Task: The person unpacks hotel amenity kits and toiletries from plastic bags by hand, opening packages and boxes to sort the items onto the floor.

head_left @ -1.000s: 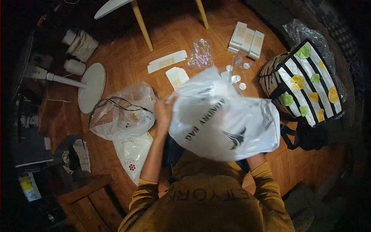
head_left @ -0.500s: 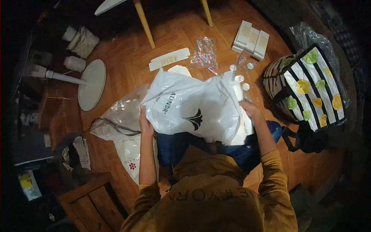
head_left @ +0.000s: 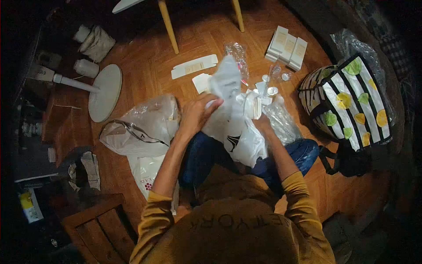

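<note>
A white plastic laundry bag with a black printed emblem is bunched above my lap, its upper part slightly blurred. My left hand grips it from the left, with the thumb lying over the plastic. On the other side, my right hand is closed on the gathered bag, though its fingertips are partly hidden. White folded pieces stick up beside the right fingers; I cannot tell whether that hand holds them too. Crumpled clear plastic lies right of the right hand.
A flattened white box, stacked white boxes and a clear bag of small colourful items lie ahead on the wooden floor. A striped citrus-print bag stands at right. Translucent bags and a round white base are at left.
The laundry bag went from spread wide to bunched and narrow. My hands came closer together, the left moving right and up. Clear plastic near my right knee is now exposed.
</note>
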{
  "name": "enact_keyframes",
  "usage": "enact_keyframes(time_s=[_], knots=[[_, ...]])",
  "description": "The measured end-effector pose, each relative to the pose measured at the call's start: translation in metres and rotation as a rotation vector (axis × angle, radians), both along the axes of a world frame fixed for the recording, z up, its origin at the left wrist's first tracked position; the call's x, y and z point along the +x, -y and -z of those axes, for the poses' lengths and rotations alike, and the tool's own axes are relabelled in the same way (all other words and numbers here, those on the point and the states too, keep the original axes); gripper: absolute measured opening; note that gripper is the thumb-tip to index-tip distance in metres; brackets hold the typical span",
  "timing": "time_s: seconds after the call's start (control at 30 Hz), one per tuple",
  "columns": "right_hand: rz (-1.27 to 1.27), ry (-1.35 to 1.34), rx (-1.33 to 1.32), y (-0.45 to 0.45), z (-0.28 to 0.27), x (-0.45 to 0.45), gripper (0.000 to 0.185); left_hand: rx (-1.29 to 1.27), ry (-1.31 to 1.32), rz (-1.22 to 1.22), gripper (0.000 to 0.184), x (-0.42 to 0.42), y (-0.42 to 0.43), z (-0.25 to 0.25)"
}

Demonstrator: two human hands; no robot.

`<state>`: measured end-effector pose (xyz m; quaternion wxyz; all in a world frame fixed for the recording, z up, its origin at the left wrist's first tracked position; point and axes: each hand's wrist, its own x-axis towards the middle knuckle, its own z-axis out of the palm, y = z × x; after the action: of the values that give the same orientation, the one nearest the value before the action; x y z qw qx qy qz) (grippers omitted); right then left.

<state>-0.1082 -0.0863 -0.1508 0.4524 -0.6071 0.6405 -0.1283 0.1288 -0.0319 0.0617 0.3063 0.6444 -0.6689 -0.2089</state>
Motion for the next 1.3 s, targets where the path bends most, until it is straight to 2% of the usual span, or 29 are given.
enact_keyframes(time_s=[0.03,0.07,0.1,0.13,0.17,0.23,0.27,0.33,0.37,0.43,0.47,0.5,0.57,0.63,0.7,0.77,0.83,0.87,0.9,0.93,0.97,1.0,1.07,1.1,1.17,1.2,1.23,1.27,1.3], knots=[[-0.076,0.088,-0.073,-0.002,0.001,-0.009,0.054,0.053,0.044,0.146,0.022,-0.002,0.008,-0.003],[-0.203,-0.101,0.024,0.005,-0.018,-0.017,0.059,0.05,0.045,0.151,0.022,-0.007,0.014,-0.01],[-0.2,-0.102,0.021,0.012,-0.047,-0.024,0.059,-0.011,0.107,0.296,0.02,-0.012,0.019,-0.017],[-0.175,-0.254,0.046,0.017,-0.081,-0.031,0.058,-0.071,0.166,0.438,0.018,-0.018,0.022,-0.021],[-0.149,-0.406,0.07,0.022,-0.111,-0.035,0.057,-0.071,0.162,0.436,0.018,-0.023,0.025,-0.021],[-0.15,-0.198,-0.424,0.036,-0.154,-0.035,0.054,-0.047,0.133,0.547,0.018,-0.03,0.03,-0.023],[-0.216,-0.17,-0.793,0.043,-0.167,-0.026,0.048,-0.054,0.134,0.547,0.018,-0.035,0.032,-0.028],[-0.282,-0.134,-1.167,0.059,-0.177,-0.013,0.043,-0.42,0.169,0.566,0.018,-0.042,0.034,-0.038],[-0.461,-0.254,-1.249,0.067,-0.182,-0.008,0.041,-0.423,0.173,0.562,0.018,-0.04,0.033,-0.045],[-0.653,-0.365,-1.328,0.072,-0.191,-0.004,0.039,-0.342,0.197,0.405,0.017,-0.031,0.027,-0.058],[-0.54,-0.275,-1.04,0.074,-0.214,-0.007,0.03,-0.457,0.17,0.327,0.017,-0.027,0.019,-0.067],[-0.428,-0.187,-0.749,0.078,-0.237,-0.011,0.021,-0.459,0.176,0.314,0.017,-0.02,0.015,-0.071],[-0.449,0.033,-0.845,0.083,-0.277,-0.026,0.025,-0.518,0.088,0.212,0.018,-0.007,0.007,-0.077],[-0.55,-0.006,-0.981,0.085,-0.308,-0.038,0.023,-0.428,0.071,0.207,0.022,-0.002,0.002,-0.098],[-0.525,0.018,-0.87,0.075,-0.335,-0.041,0.021,0.017,0.308,0.222,0.023,-0.003,0.001,-0.131],[-0.505,0.047,-0.767,0.073,-0.353,-0.043,0.02,-0.01,0.36,0.324,0.024,0.006,0.003,-0.145],[-0.536,-0.027,-0.958,0.074,-0.362,-0.051,0.019,-0.221,0.543,0.263,0.023,0.014,0.007,-0.158],[-0.574,0.067,-0.912,0.073,-0.37,-0.056,0.019,-0.222,0.544,0.265,0.023,0.014,0.006,-0.167],[-0.573,0.067,-0.914,0.074,-0.374,-0.06,0.019,-0.388,0.452,0.205,0.025,0.013,0.005,-0.176],[-0.584,-0.146,-0.854,0.076,-0.376,-0.065,0.019,-0.553,0.356,0.142,0.029,0.012,0.004,-0.182],[-0.59,-0.355,-0.788,0.08,-0.377,-0.072,0.019,-0.555,0.359,0.144,0.029,0.015,0.005,-0.184],[-0.633,-0.167,-0.841,0.091,-0.37,-0.088,0.023,-0.559,0.223,0.142,0.02,0.019,0.008,-0.186],[-0.382,0.187,-0.921,0.095,-0.385,-0.107,0.028,-0.598,0.059,0.129,0.014,0.02,0.005,-0.199],[-0.544,0.267,-0.947,0.115,-0.402,-0.127,0.026,-0.597,0.058,0.132,0.014,0.021,0.004,-0.206],[-0.353,0.027,-1.041,0.099,-0.42,-0.116,0.021,-0.438,0.011,0.063,0.014,0.034,0.005,-0.219],[-0.347,0.028,-1.044,0.107,-0.417,-0.125,0.021,-0.323,0.19,0.114,0.015,0.048,0.017,-0.223],[-0.346,-0.131,-1.004,0.124,-0.413,-0.14,0.027,-0.329,0.193,0.118,0.015,0.058,0.022,-0.224],[-0.342,-0.29,-0.964,0.128,-0.415,-0.143,0.035,-0.472,0.134,0.154,0.015,0.064,0.027,-0.224],[-0.334,-0.293,-0.971,0.128,-0.422,-0.151,0.035,-0.613,0.072,0.19,0.015,0.069,0.032,-0.222]])
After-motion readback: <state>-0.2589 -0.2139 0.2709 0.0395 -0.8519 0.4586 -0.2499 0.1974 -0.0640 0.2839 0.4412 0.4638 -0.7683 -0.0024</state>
